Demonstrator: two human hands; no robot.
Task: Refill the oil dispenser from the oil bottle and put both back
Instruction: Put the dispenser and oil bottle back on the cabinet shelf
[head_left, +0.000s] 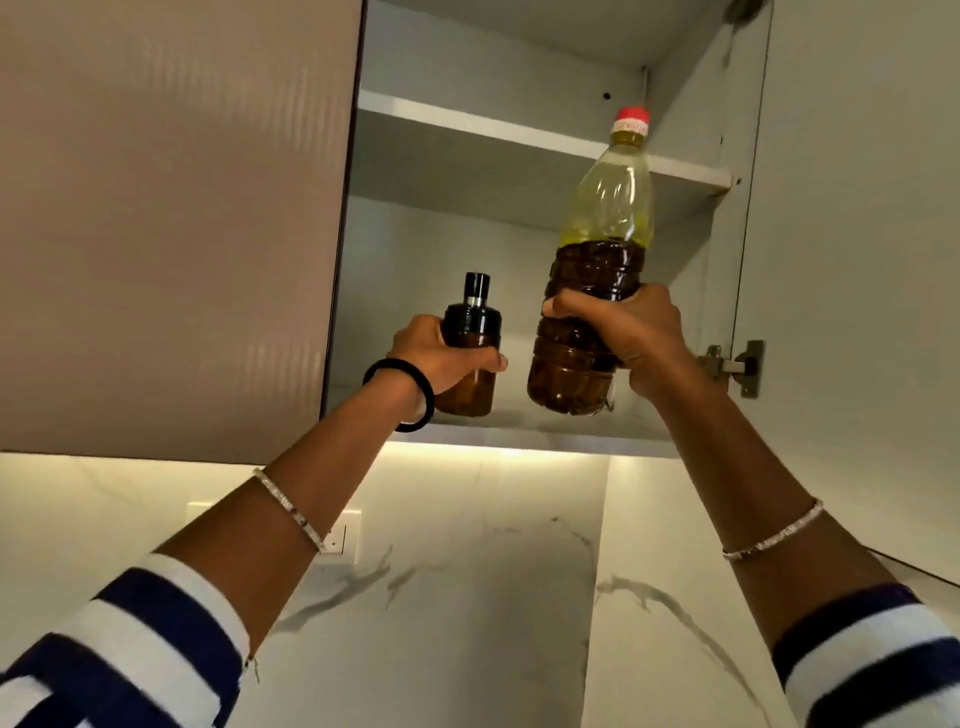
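Observation:
My left hand (441, 358) grips the oil dispenser (470, 322), a small amber bottle with a black cap and spout, upright at the bottom shelf (519, 434) of the open wall cabinet. Whether its base touches the shelf I cannot tell. My right hand (623, 332) grips the oil bottle (602, 218) round its middle. This tall clear plastic bottle has a red cap, dark oil in its lower half and a yellowish tint above. It leans slightly left, its base just above the shelf, to the right of the dispenser.
The cabinet's upper shelf (519, 130) runs above the bottle's shoulder. A closed brown cabinet door (171, 223) is on the left; the open door (857, 260) with its hinge (732, 366) stands on the right. Below is a marble backsplash (467, 597) with a wall switch (337, 535).

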